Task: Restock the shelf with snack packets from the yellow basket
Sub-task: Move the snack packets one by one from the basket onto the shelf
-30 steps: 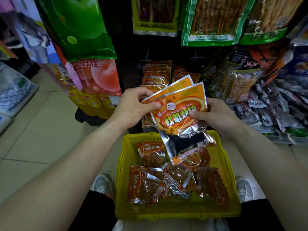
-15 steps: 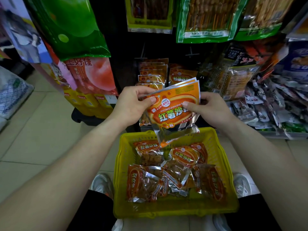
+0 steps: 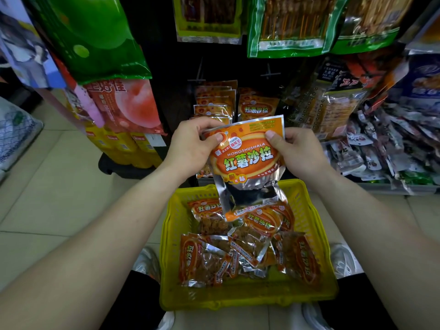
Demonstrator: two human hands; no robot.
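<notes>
An orange and silver snack packet [image 3: 248, 160] hangs upright above the yellow basket [image 3: 316, 225]. My left hand [image 3: 192, 148] pinches its top left corner. My right hand [image 3: 297, 153] pinches its top right corner with the thumb on the front. Earlier frames show a second packet behind it; now only one front face is visible. Several identical packets [image 3: 240, 248] lie loose in the basket. Behind my hands, matching packets [image 3: 214, 103] hang in two rows on the shelf pegs, the right row [image 3: 258, 108] shorter.
Large green and peach bags [image 3: 123, 101] hang at the left. Skewer packs [image 3: 290, 25] hang above. A heap of small dark packets [image 3: 385, 151] fills the right shelf. Yellow boxes [image 3: 126, 148] stand on a low black stand. The basket rests on my lap above white shoes.
The fanned packets have been squared up into one stack in front of the hanging rows. Both hands shifted slightly inward on the top corners.
</notes>
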